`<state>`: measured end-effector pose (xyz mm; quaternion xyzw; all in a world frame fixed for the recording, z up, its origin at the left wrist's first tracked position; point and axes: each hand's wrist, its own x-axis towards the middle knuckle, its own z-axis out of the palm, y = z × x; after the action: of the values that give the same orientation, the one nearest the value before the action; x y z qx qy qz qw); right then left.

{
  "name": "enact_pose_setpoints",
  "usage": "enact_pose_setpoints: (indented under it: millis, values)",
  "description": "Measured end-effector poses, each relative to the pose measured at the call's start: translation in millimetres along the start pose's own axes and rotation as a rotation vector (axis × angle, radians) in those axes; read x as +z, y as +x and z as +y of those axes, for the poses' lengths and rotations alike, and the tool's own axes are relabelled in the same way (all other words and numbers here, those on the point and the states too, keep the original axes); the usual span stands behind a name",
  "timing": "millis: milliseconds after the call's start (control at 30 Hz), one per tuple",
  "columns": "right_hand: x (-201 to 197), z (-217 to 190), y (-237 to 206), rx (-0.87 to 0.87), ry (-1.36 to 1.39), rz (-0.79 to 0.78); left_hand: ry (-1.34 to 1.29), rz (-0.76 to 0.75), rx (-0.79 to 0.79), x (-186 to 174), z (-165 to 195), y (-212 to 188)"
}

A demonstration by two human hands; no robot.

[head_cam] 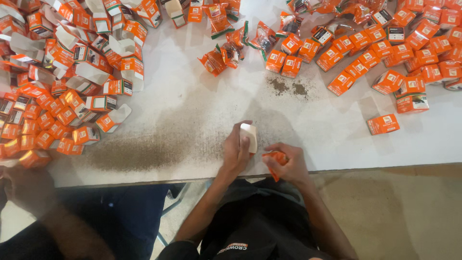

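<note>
White table (pixel 202 96), dusted with dark powder in a broad smear across its near middle. Big heap of open orange-and-white cartons (pixel 67 77) over the left part, flaps up, many lying on their sides. Second heap of closed orange boxes (pixel 394 53) across the upper right, one stray box (pixel 383 124) apart, nearer the table edge. Between the heaps, at the far side, a cluster of orange foil sachets (pixel 231 45). Two small dark powder piles (pixel 288 87) just below the closed boxes.

Near edge, centre: left hand (pixel 234 154) wrapped around a small carton (pixel 249 136), white side up, standing roughly upright, thumb on one side and fingers behind (closed firmly on it, carton top poking above the fist). Right hand (pixel 288 166) just beside it, pinched shut on an orange sachet (pixel 275 159), crumpled, mostly buried in the fingers, one corner hanging below the table edge. Sachet just right of and slightly lower than the carton; touching or not, cannot tell.

Lower left: another person's hand (pixel 29 185) at the table edge, blurred.
</note>
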<state>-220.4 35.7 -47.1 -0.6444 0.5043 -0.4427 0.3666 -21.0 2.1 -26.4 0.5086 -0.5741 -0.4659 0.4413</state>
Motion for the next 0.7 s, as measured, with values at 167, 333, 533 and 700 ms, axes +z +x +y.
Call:
enact_pose_setpoints:
  millis: [167, 333, 533, 700]
  values:
    - [15, -10, -1, 0.286, -0.043, 0.039, 0.013, -0.286, 0.235, -4, 0, -7]
    - [7, -5, 3, 0.384, 0.321, 0.127, 0.346, -0.338, 0.196, -17, -1, -5]
    - [-10, -34, -6, 0.190, 0.592, 0.042, 0.511, -0.166, 0.314, -8, -21, -5]
    - [0, -63, -7, -0.143, -0.084, 0.060, 0.472, -0.046, 0.412, 2, -48, -4]
